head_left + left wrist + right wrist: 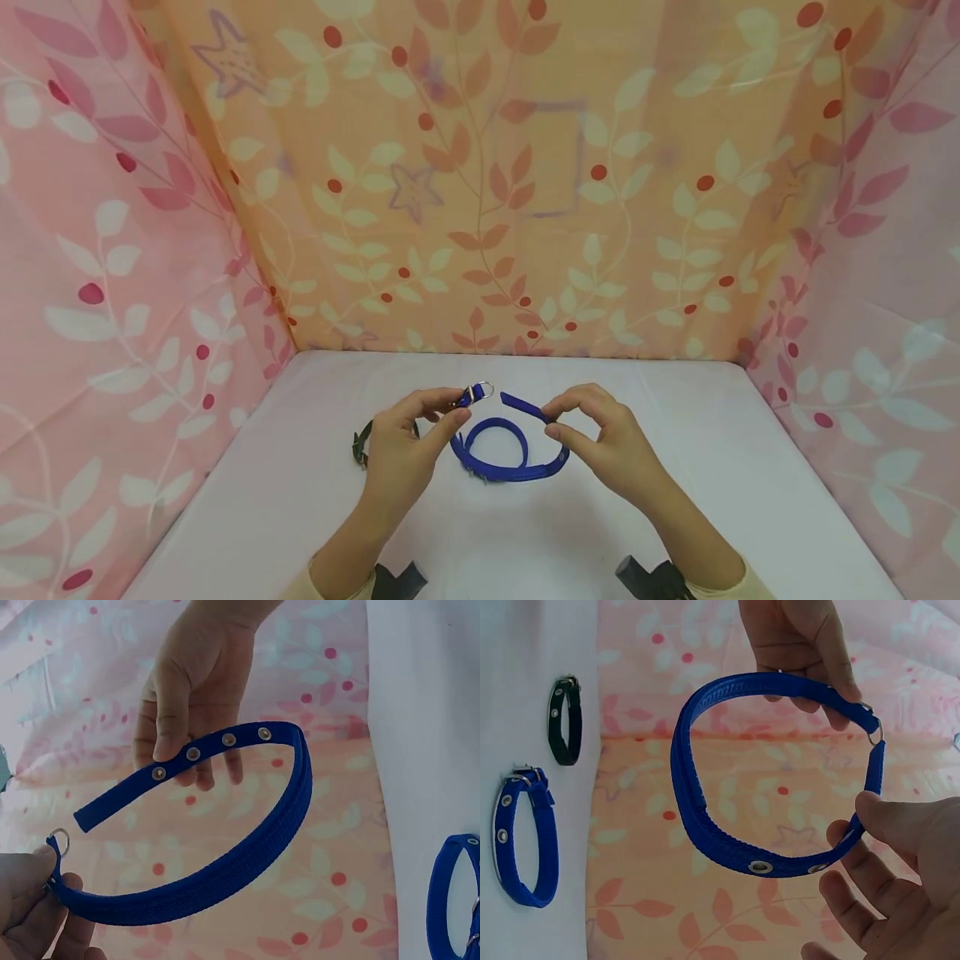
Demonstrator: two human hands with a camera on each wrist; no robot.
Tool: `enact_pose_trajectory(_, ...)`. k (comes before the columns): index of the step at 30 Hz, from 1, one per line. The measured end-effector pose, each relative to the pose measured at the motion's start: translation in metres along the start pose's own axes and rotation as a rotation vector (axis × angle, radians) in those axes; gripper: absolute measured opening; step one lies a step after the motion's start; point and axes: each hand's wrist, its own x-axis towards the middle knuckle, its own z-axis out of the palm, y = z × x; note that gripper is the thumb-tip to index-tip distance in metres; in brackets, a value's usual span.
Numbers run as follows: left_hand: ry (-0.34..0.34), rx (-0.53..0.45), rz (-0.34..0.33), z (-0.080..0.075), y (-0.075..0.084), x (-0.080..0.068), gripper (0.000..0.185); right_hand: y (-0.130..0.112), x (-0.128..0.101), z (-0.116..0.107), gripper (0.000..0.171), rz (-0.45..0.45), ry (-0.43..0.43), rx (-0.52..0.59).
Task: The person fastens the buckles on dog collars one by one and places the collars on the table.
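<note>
Here, over a white table (675, 500), two hands are holding an open blue collar (510, 467) in the air. The left hand (401, 454) is pinching its ring end at 10 o'clock; the right hand (607, 446) is pinching the eyelet end at 2 o'clock. A dark collar (362, 446) is lying at 9 o'clock.

A blue collar (705, 817) curves in the air, held at both ends. The right hand (900, 885) pinches the eyelet end between thumb and fingers (847, 896); the left hand (802, 645) grips the end with the metal ring (875, 733). On the white tabletop (525, 712) lie a second blue collar (529, 847) and a dark green collar (565, 720), apart.
</note>
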Motion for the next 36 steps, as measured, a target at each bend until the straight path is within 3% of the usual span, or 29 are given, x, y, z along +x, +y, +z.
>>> enact_pose_trajectory(6,-0.006,-0.017,0.064,0.002,0.006,-0.008,0.023,-0.002,-0.004,-0.001,0.025,-0.061,-0.002,-0.011)
enact_pose_trajectory(16,-0.018,-0.082,0.246,0.007,0.01,-0.013,0.026,-0.01,-0.006,-0.002,0.03,-0.132,0.016,0.039)
enact_pose_trajectory(24,-0.018,-0.083,0.262,0.009,0.01,-0.014,0.026,-0.01,-0.006,-0.006,0.031,-0.127,0.026,0.068)
enact_pose_trajectory(36,-0.029,-0.063,0.278,0.008,0.014,-0.014,0.027,-0.007,-0.005,-0.004,0.036,-0.2,0.044,0.119)
